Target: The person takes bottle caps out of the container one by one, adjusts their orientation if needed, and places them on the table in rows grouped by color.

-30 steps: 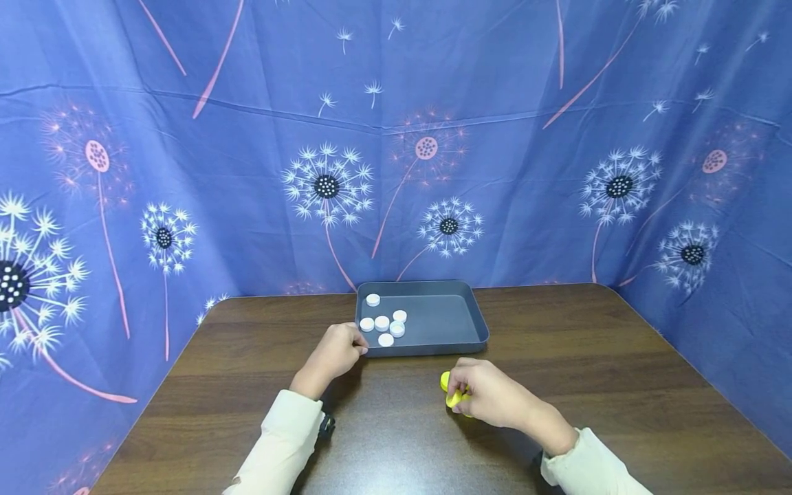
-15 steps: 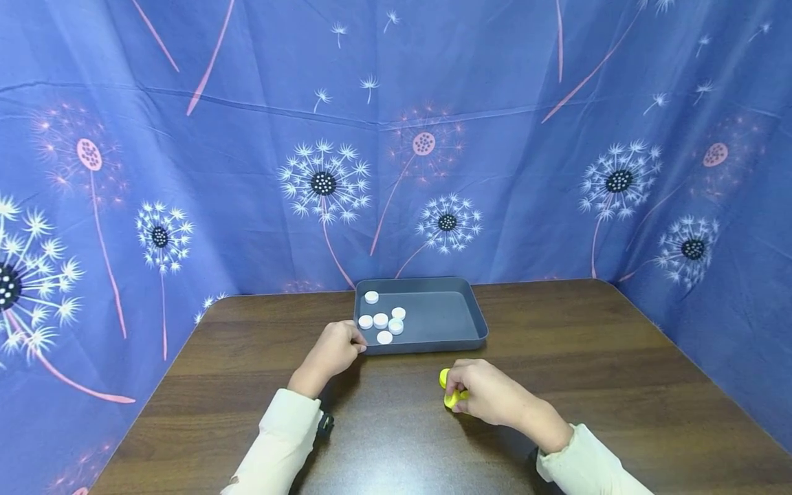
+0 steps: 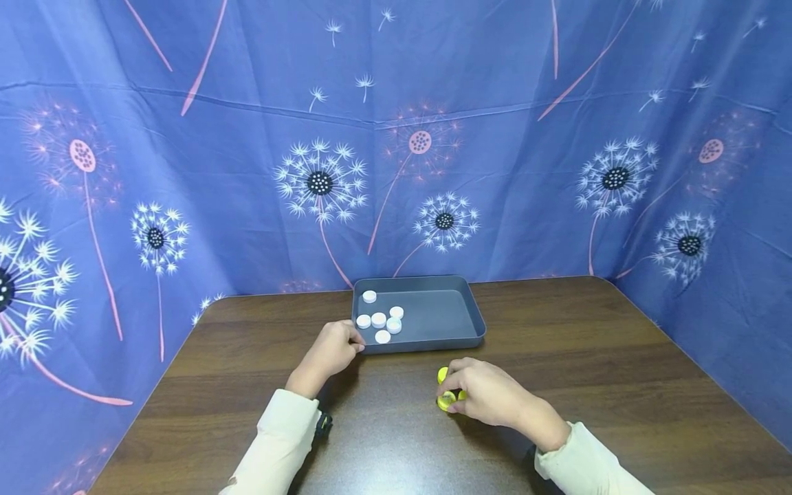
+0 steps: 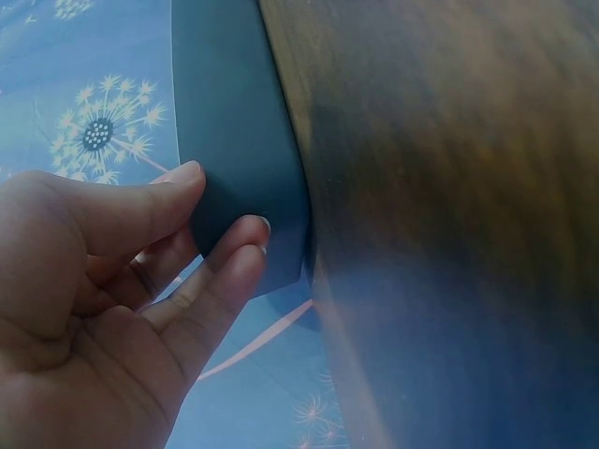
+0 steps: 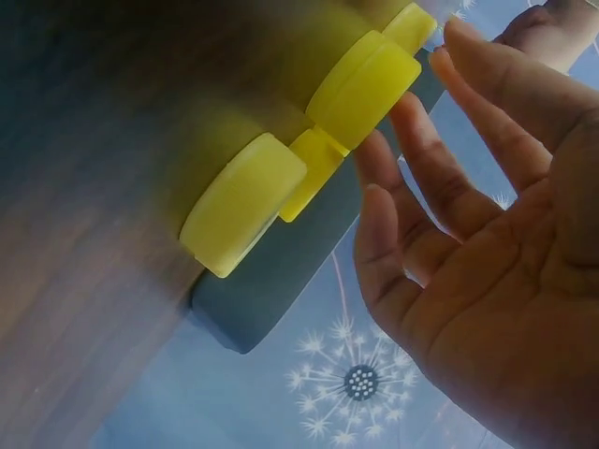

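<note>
At the tray's near left corner, my left hand (image 3: 331, 352) pinches the wall of the dark grey tray (image 3: 442, 344). In the left wrist view, the thumb lies on the rim and the fingertips (image 4: 241, 248) press against the tray's outer side. Several round white bottle caps (image 3: 379, 320) lie in the tray's left half. Nearer me, to the right, my right hand (image 3: 491, 393) holds a yellow bottle cap (image 3: 446, 401) between thumb and index finger, low over the table. Other yellow caps (image 5: 243, 204) stand close beside it, partly hidden by the hand in the head view.
The brown wooden table (image 3: 247, 371) carries the tray near its back edge. A blue curtain (image 3: 526, 151) with dandelion prints hangs right behind the table and along both sides.
My right index finger and the yellow cap have shifted slightly left, and the cap now shows more of its round face. The left hand keeps its place at the tray corner.
</note>
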Available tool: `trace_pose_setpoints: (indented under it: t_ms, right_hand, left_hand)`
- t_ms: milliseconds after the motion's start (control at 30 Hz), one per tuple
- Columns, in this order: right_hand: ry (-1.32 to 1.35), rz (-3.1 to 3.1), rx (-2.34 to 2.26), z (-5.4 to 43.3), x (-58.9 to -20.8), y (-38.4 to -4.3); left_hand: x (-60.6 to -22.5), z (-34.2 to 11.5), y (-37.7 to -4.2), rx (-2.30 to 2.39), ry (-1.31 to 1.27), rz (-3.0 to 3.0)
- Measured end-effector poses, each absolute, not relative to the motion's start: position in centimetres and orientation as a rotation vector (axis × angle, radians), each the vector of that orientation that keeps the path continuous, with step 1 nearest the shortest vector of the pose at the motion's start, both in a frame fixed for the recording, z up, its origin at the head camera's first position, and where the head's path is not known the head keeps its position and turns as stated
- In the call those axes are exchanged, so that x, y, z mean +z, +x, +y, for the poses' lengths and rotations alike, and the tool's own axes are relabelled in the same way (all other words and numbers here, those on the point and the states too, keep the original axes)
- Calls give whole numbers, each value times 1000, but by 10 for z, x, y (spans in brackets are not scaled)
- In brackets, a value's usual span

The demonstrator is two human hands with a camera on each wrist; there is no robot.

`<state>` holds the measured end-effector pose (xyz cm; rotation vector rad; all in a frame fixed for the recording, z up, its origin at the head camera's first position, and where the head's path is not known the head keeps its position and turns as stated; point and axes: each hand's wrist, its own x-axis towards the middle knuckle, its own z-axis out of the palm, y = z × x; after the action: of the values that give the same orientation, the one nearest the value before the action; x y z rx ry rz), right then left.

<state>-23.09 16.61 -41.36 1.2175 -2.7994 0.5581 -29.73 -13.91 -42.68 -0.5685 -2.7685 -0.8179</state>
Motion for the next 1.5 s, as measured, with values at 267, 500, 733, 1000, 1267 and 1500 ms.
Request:
trace_pose_setpoints:
  t_ms: [267, 500, 733, 1000, 1267, 1500]
  right_hand:
    - [1196, -2806, 464, 167, -413, -232]
    - [1188, -2819, 547, 166, -411, -234]
    - [1084, -2786, 732, 178, -399, -248]
    - [893, -2672, 844, 192, -398, -272]
    - [798, -2686, 911, 205, -410, -297]
    - [849, -2773, 869, 219, -418, -308]
  left_hand:
    - [-426, -139, -296, -829, -515, -2786]
    - [-426, -141, -296, -823, -527, -2773]
    - [-426, -141, -296, -818, -518, -2774]
    - [-428, -140, -294, -827, -513, -2776]
    - [-426, -139, -294, -839, -516, -2777]
    - [-427, -137, -295, -816, -563, -2738]
